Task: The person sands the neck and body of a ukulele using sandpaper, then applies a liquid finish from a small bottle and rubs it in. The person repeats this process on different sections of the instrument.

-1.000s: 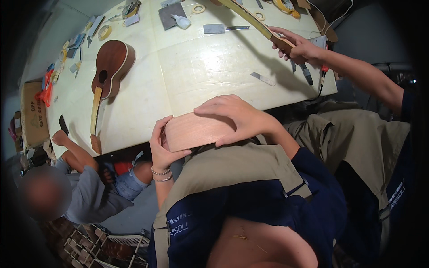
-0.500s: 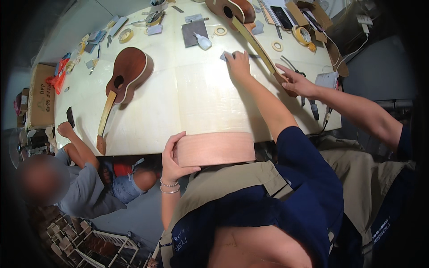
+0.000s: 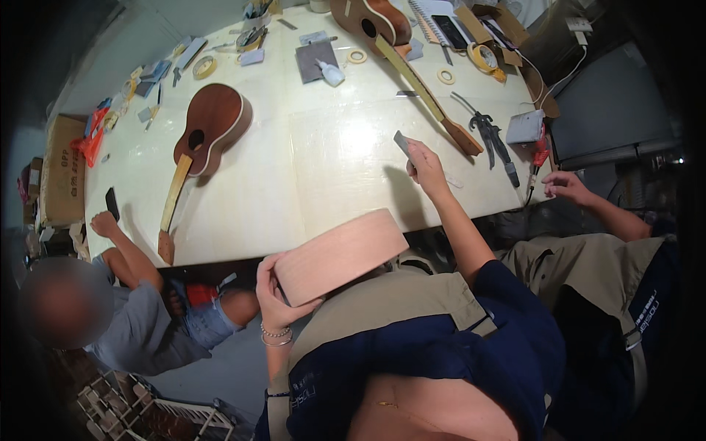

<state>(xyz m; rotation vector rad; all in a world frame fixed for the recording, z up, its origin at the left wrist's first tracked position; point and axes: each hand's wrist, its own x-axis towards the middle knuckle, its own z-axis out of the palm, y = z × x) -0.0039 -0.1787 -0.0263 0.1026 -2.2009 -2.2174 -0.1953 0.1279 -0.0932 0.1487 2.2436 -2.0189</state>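
My left hand (image 3: 273, 290) grips the left end of a pale wooden piece (image 3: 340, 253), shaped like a shallow instrument body or frame, tilted at the table's front edge, over my apron. My right hand (image 3: 425, 163) is above the table, its fingers closed on a small grey flat block (image 3: 401, 140). Beyond it lies an instrument with a long neck (image 3: 419, 84). To the left lies a reddish-brown small guitar-like instrument (image 3: 220, 110), neck toward the near edge.
The white table (image 3: 323, 176) carries tape rolls (image 3: 204, 67), a bottle (image 3: 331, 73), a black spray gun (image 3: 491, 136) and an electric device (image 3: 526, 126). A co-worker (image 3: 147, 323) sits at left; another co-worker's hand (image 3: 565, 187) is at right. A cardboard box (image 3: 62, 169) stands far left.
My right hand left the wooden piece, reached forward and has come back slightly with the grey block. The wooden piece tilts more. The right co-worker's hand let go of the instrument neck and drew back.
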